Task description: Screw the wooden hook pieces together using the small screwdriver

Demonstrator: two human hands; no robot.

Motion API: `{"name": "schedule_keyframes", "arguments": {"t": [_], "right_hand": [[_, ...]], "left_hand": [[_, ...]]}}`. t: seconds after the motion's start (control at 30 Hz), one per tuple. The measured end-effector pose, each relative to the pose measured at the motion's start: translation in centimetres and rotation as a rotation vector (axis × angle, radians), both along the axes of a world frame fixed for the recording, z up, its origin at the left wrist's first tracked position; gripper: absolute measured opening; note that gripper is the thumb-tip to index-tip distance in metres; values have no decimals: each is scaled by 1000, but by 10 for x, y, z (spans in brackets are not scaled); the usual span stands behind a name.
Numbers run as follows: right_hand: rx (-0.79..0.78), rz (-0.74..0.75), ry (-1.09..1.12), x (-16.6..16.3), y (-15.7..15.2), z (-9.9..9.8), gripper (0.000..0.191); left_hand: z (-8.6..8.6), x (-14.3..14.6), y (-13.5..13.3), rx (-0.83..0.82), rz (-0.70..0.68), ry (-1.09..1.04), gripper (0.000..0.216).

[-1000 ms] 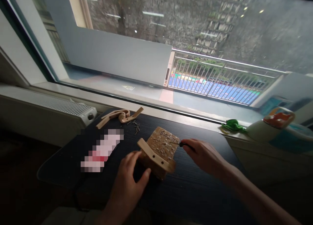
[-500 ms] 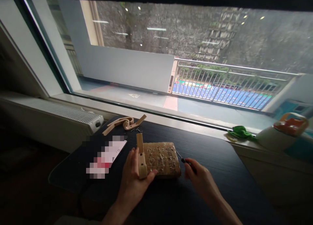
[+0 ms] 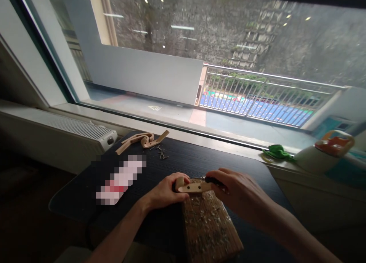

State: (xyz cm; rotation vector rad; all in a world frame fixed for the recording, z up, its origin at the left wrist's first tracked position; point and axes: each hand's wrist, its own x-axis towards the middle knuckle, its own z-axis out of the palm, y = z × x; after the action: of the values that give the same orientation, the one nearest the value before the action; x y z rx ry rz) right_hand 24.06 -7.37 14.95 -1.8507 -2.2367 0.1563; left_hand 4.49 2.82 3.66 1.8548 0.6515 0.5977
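Note:
A brown wooden block (image 3: 210,226), its top pocked with marks, lies on the black table (image 3: 183,162) in front of me. Across its far end sits a pale wooden hook piece (image 3: 192,187). My left hand (image 3: 167,189) is closed round the left end of that piece. My right hand (image 3: 238,188) is closed on a small dark-handled screwdriver (image 3: 213,180) whose tip meets the piece from the right.
More pale wooden hook pieces (image 3: 141,139) and loose screws (image 3: 161,153) lie at the table's far left. A blurred white and red packet (image 3: 120,181) lies left of my hands. A radiator (image 3: 71,127) stands left; green cloth (image 3: 276,152) and a white pot (image 3: 323,154) sit on the sill.
The block has turned and come closer to me, its long side now pointing away. The hook piece has gone from the block's left edge to its far end. Both hands have closed together on it.

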Motion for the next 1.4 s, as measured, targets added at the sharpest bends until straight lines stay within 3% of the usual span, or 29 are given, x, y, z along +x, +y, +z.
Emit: {"name": "schedule_keyframes", "arguments": {"t": [0.1, 0.27, 0.4, 0.5, 0.63, 0.7, 0.77, 0.83, 0.93, 1.03, 1.17, 1.27, 1.4], "right_hand": [[-15, 30, -58, 1, 14, -5, 24], [206, -91, 107, 19, 30, -52, 28], [214, -157, 191, 23, 42, -79, 29], [201, -156, 203, 21, 55, -84, 30], [198, -125, 191, 23, 62, -76, 30], [268, -183, 214, 27, 51, -69, 31], [341, -354, 334, 31, 28, -67, 33], [306, -515, 530, 29, -3, -73, 35], [316, -659, 757, 12, -49, -101, 37], [321, -785, 877, -9, -70, -134, 36], [408, -738, 820, -15, -64, -158, 36], [461, -600, 726, -8, -55, -163, 32], [500, -552, 666, 3, -48, -163, 29]], "left_hand": [[-9, 4, -8, -16, 55, -46, 35], [-17, 6, -18, 58, 213, -28, 32], [-17, 6, -17, 129, 219, -1, 37], [-15, 7, -15, 176, 209, 15, 38], [-15, 7, -16, 198, 208, 52, 38], [-19, 4, -16, 218, 222, 75, 44], [-24, -2, -18, 255, 267, 131, 55], [-27, -9, -20, 290, 320, 204, 63], [-24, -14, -24, 297, 301, 222, 59], [-19, -10, -24, 245, 214, 182, 44], [-17, -4, -16, 186, 175, 176, 38], [-15, -7, -10, 163, 138, 170, 38], [-7, -19, -8, 117, 80, 152, 42]]}}
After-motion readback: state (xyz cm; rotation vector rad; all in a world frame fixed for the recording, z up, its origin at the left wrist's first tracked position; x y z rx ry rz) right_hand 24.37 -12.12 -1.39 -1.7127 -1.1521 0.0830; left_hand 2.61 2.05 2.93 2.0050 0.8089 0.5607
